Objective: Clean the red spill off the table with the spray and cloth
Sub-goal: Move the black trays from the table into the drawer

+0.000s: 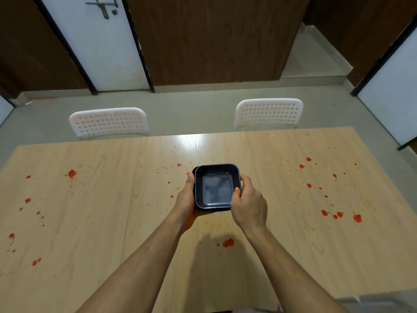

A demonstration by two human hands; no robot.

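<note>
The long rectangular light-wood-laminate table (112,222) fills the lower view, and the red spill lies across it as scattered drops and blotches: a cluster on the left (72,173), another on the right (357,218), a larger blot near the front edge (228,242), and fine specks around the middle. Two white perforated plastic chairs (108,122) stand tucked at the far side. Neither a spray bottle nor a cloth shows anywhere in view. Above the table's middle, a dark square shallow dish with rounded corners (216,187) is held level between both hands; its inside looks empty and glossy. It reads as rigid and fairly light, probably smooth enough to slip if fingers are wet, so the side walls and underside are the sensible places to hold it. The red drops look like a wet or tacky liquid that will likely smear before lifting, and the laminate looks hard and slick, so wiping should go easily once sprayed. The left hand (186,199) cups the dish's left wall, thumb on the rim and fingers curled beneath. The right hand (248,204) grips the right wall, fingers wrapped round the edge; orange staining shows at its fingertip and under the left palm.
</note>
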